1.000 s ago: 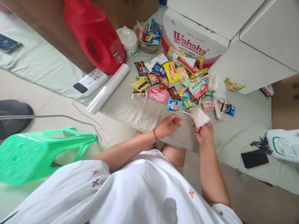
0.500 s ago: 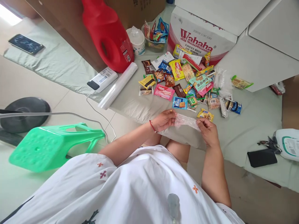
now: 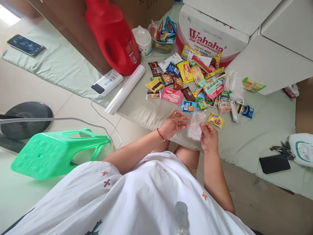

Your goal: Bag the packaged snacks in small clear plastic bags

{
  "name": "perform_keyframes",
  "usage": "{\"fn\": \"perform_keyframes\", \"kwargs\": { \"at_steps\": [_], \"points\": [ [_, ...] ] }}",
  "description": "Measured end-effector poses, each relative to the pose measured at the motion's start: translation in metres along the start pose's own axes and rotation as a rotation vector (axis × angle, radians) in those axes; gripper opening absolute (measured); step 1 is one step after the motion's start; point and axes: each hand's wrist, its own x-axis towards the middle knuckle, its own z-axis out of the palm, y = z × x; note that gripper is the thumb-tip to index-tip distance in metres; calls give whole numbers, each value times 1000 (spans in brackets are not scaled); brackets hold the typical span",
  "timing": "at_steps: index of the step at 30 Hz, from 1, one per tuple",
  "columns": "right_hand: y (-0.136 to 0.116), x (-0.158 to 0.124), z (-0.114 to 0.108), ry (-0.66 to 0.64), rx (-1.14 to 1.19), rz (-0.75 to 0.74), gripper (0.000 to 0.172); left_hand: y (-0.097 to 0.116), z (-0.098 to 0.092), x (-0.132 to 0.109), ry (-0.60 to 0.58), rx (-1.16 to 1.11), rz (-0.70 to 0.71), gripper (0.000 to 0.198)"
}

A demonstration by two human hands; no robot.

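A crumpled clear plastic bag (image 3: 195, 126) hangs between my hands at the front edge of the cloth-covered surface (image 3: 244, 140). My right hand (image 3: 209, 135) pinches its right side between thumb and fingers. Just left of the bag is my left hand (image 3: 173, 125), its fingers apart and nothing in them; the fingertips are close to the bag. Behind the hands lies a spread of wrapped snacks, among them a blue packet (image 3: 189, 106), a yellow packet (image 3: 215, 120) and a pink wafer packet (image 3: 171, 95).
A clear plastic roll (image 3: 126, 89), a red jug (image 3: 112, 39), a paper cup (image 3: 143, 42) and a bowl of snacks (image 3: 162, 45) stand left and behind. A Wahaha carton (image 3: 207, 36) is at the back. To the right lie a black wallet-like item (image 3: 274, 164) and keys (image 3: 283, 148).
My left hand has let go of the plastic bag and opened. My right hand has moved left with the bag, which was stretched between both hands and now hangs bunched.
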Motion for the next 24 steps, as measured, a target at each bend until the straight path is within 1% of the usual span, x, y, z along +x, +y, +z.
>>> {"fn": "perform_keyframes", "kwargs": {
  "at_steps": [1, 3, 5, 6, 7, 8, 11, 12, 14, 16, 18, 19, 20, 21, 23, 24],
  "points": [
    [2, 0, 2, 21, 94, 57, 39, -2, -2, -1, 31, 32, 7, 49],
    [5, -2, 5, 3, 200, 162, 44, -9, -4, -2, 68, 104, -38, 51],
    [7, -6, 7, -67, 219, 238, 45, -18, -3, -1, 28, 151, -110, 53],
    [8, -8, 7, -87, 210, 249, 46, -22, -2, 0, 4, 174, -112, 53],
    [7, -10, 6, -82, 197, 237, 47, -25, -1, 2, 0, 207, -80, 51],
    [6, -12, 5, -55, 185, 205, 50, -27, 0, 4, 25, 258, -23, 48],
    [1, -17, 0, 37, 164, 71, 67, -29, 5, 7, 162, 496, 199, 44],
    [-1, -19, -1, 27, 139, 43, 69, -29, 6, 7, 186, 584, 267, 43],
    [-2, -19, -2, -19, 46, 24, 61, -28, 6, 7, 171, 727, 371, 41],
    [-1, -17, -3, 1, -30, 26, 50, -27, 3, 7, 121, 763, 391, 40],
    [2, -13, -4, 74, -4, 53, 45, -26, -2, 7, 99, 695, 327, 40],
    [3, -11, -5, 104, 35, 67, 45, -25, -5, 6, 123, 659, 307, 38],
    [3, -10, -6, 113, 71, 82, 44, -24, -9, 6, 172, 645, 314, 36],
    [4, -9, -7, 102, 93, 98, 44, -22, -11, 4, 241, 660, 353, 33],
    [3, -10, -6, 71, 98, 121, 44, -20, -13, -3, 364, 746, 487, 31],
    [3, -12, -4, 67, 96, 128, 46, -19, -11, -7, 371, 788, 537, 28]
  ]
}}
